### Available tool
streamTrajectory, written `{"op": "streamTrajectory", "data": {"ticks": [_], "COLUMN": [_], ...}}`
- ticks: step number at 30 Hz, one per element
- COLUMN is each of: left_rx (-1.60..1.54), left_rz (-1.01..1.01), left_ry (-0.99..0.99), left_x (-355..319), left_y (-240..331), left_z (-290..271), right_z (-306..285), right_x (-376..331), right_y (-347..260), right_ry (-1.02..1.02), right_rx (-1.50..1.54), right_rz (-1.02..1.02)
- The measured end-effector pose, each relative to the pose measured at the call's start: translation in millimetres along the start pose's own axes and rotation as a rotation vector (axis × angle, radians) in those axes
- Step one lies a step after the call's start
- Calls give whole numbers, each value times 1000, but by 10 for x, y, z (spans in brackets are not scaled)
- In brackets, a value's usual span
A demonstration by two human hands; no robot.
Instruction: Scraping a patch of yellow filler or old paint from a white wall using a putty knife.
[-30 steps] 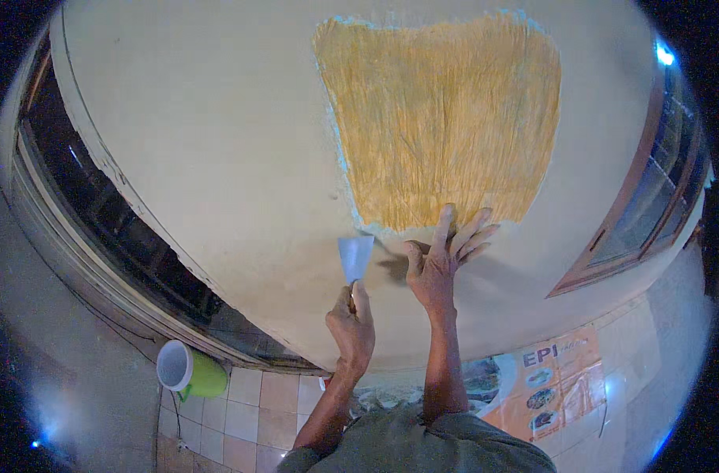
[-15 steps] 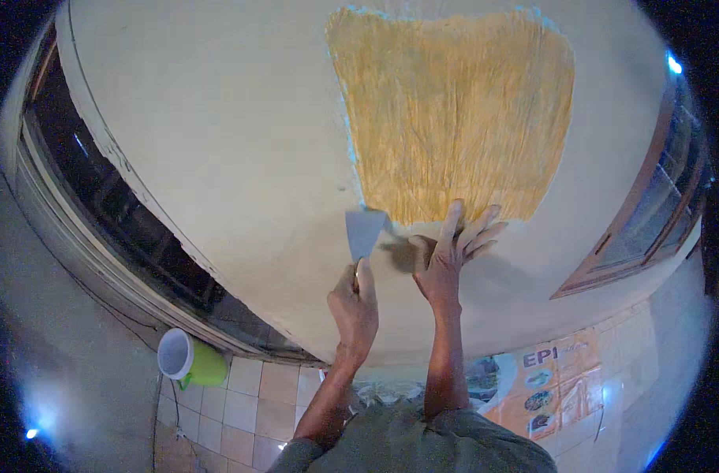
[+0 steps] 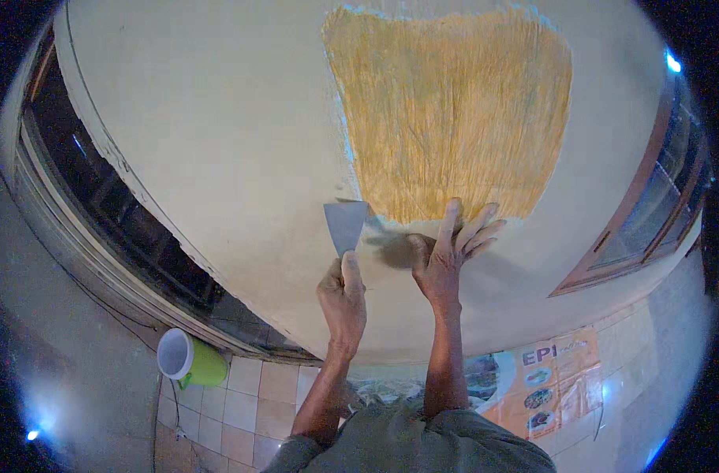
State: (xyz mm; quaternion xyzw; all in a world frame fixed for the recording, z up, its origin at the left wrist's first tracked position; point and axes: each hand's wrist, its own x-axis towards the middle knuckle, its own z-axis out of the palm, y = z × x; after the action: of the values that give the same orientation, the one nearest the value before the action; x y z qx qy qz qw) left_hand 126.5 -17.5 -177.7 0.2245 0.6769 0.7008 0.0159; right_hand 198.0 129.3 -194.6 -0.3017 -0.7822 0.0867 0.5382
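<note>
My left hand (image 3: 343,306) is closed around the handle of a putty knife (image 3: 346,224), its thumb laid along the base of the flat grey blade. The blade's wide edge is up against the pale wall (image 3: 217,150), just left of the lower left corner of a yellow-orange patch (image 3: 454,118). That patch is streaked and wrinkled, with light bluish, ragged edges. My right hand (image 3: 444,264) is open, fingers spread, its fingertips on the patch's bottom edge. It holds nothing. The knife's handle is mostly hidden in my left hand.
Windows or openings with frames flank the wall, a dark one (image 3: 130,197) at left and a brown-framed one (image 3: 635,213) at right. A green bucket (image 3: 208,366) stands on the tiled floor (image 3: 241,406) at lower left. An orange printed sheet (image 3: 560,386) lies at lower right.
My left hand has moved the putty knife a little to the left, off the patch's corner and onto the bare wall. My right hand stays in place.
</note>
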Motion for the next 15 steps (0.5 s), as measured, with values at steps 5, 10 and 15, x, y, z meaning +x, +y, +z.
{"op": "streamTrajectory", "data": {"ticks": [5, 10, 15], "left_rx": [-11, -63, -102], "left_rz": [-62, -13, -105], "left_ry": [2, 43, -16], "left_x": [-242, -88, -28], "left_y": [-175, -33, 107], "left_z": [22, 37, 16], "right_z": [8, 58, 63], "right_x": [-5, 8, 6], "right_y": [6, 25, 87], "right_ry": [-44, -13, -18], "right_rx": [-32, 80, -7], "right_rz": [29, 13, 20]}}
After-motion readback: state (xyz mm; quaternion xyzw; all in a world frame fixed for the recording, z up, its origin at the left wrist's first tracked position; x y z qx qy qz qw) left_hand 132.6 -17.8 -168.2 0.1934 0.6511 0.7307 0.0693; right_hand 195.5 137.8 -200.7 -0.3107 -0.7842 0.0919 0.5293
